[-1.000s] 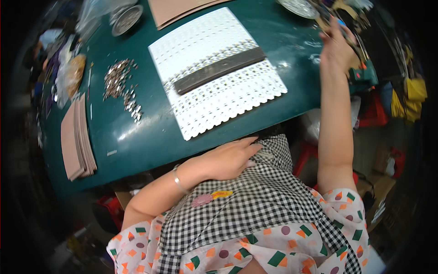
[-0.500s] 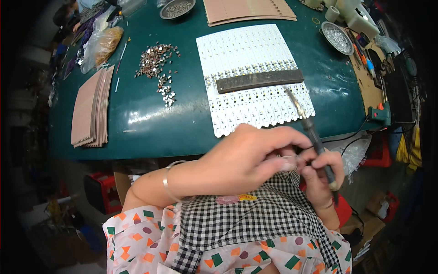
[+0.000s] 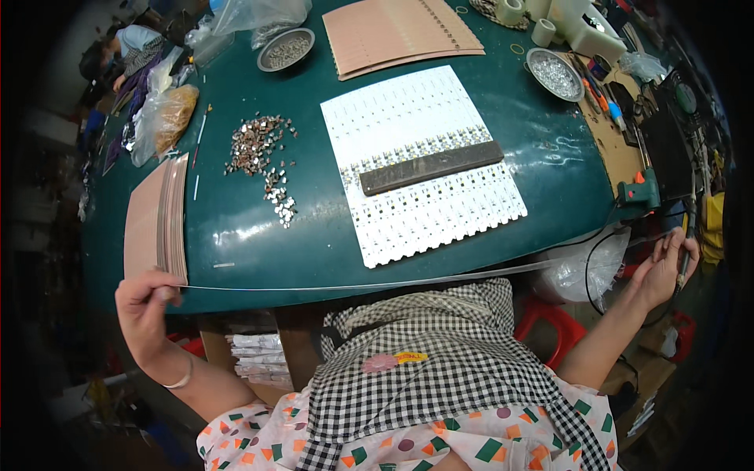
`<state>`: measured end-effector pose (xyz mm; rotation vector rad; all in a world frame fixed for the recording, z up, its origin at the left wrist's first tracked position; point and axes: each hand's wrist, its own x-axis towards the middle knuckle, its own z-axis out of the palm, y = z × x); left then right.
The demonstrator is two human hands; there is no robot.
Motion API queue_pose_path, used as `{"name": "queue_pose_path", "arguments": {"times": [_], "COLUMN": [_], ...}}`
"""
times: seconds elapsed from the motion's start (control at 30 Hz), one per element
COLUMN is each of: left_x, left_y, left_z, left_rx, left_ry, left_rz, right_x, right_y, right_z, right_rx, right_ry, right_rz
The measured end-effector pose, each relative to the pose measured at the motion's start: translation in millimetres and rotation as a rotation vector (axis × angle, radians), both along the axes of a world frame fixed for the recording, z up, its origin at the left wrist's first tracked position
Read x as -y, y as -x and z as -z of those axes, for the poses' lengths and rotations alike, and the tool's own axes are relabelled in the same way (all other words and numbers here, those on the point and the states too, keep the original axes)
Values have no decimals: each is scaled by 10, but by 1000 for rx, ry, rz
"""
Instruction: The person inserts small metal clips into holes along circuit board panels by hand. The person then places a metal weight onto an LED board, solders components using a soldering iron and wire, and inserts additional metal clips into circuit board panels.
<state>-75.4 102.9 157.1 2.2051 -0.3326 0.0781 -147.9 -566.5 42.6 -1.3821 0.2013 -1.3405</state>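
"Since you're standing nearer, what's left of the white sheet (image 3: 397, 110)?"

"Well to the left, a stack of tan boards (image 3: 149, 224). By its near end is the left hand (image 3: 148, 302), fingers pinched on one end of a thin, pale strand (image 3: 440, 279)."

"And between stack and sheet?"

"A heap of small shiny pieces (image 3: 255, 145) on the green table (image 3: 550, 165). The strand runs past the sheet's near edge, on the person's side."

"Anything on the sheet?"

"One dark bar (image 3: 432, 169), lying across it. Beyond its far right corner sits a dish (image 3: 542, 83) of clear bits."

"And the right hand (image 3: 661, 271)?"

"Well to the right of the sheet, gripping a dark, pen-like tool (image 3: 691, 229). The strand stretches toward that hand, but I can't tell whether its fingers hold it too."
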Motion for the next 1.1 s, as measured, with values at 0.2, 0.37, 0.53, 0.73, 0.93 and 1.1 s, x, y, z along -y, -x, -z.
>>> {"name": "queue_pose_path", "arguments": {"times": [0.2,0.37,0.53,0.73,0.93,1.1], "left_x": [-686,-333,547,2229,3106,3389], "left_y": [-59,-490,-673,-757,-901,-1014], "left_z": [-92,-250,-594,212,856,1185], "left_rx": [157,130,213,-2,98,254], "left_ry": [470,1660,1832,227,-206,-166], "left_rz": [-4,672,328,356,601,457], "right_x": [-6,-548,-832,-1007,-1186,-1213], "right_y": [182,260,261,136,-81,-330], "right_z": [227,500,357,183,245,281], "right_rx": [-153,-482,-559,-429,-473,-413], "right_ry": [-3,234,463,107,-87,-222], "right_rz": [137,148,51,-188,-325,-370]}}
